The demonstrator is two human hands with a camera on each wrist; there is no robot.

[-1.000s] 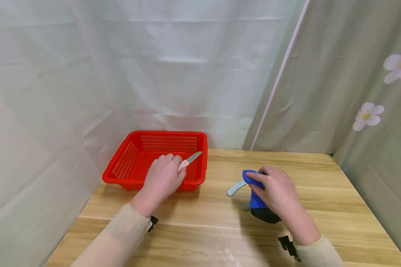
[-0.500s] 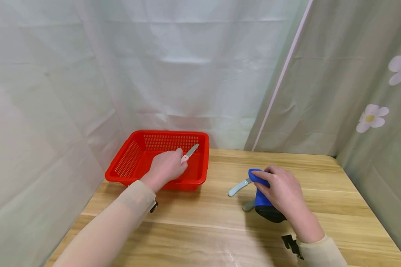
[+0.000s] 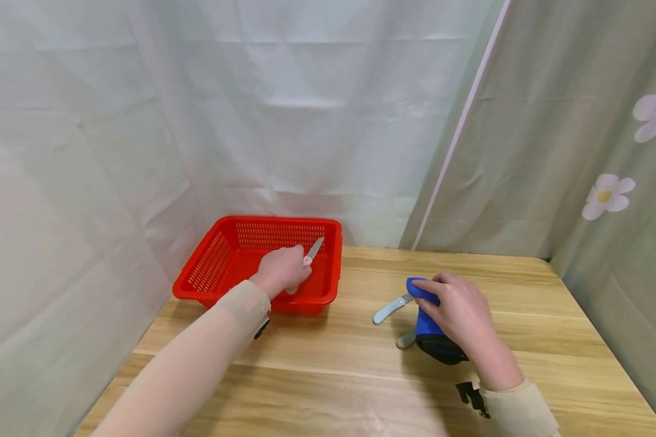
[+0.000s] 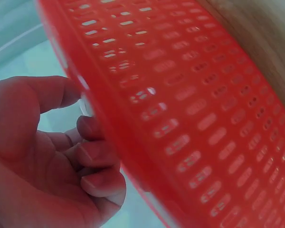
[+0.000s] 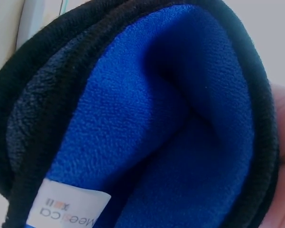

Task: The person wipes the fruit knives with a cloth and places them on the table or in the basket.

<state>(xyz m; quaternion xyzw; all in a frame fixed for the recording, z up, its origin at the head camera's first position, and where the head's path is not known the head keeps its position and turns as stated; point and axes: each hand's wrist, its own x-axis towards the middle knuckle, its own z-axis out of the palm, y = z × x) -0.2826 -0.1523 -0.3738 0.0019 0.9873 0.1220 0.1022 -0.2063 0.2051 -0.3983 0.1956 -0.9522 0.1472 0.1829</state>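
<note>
Low left of centre in the head view, the left hand pinches the pink knife by its handle over the red basket; that hold presumably keeps the fingers off the blade, which points up and right. At lower right, the right hand grips the blue cloth, thumb and fingers narrowed on its folded top, perhaps to keep the bundle standing. The blue knife and grey knife show only partly on the bench, the cloth hiding the rest.

Against a second ago, the left hand reaches farther into the basket's outline and the blade stands steeper. The cloth sits slightly farther right of both knives, baring more of them.
</note>
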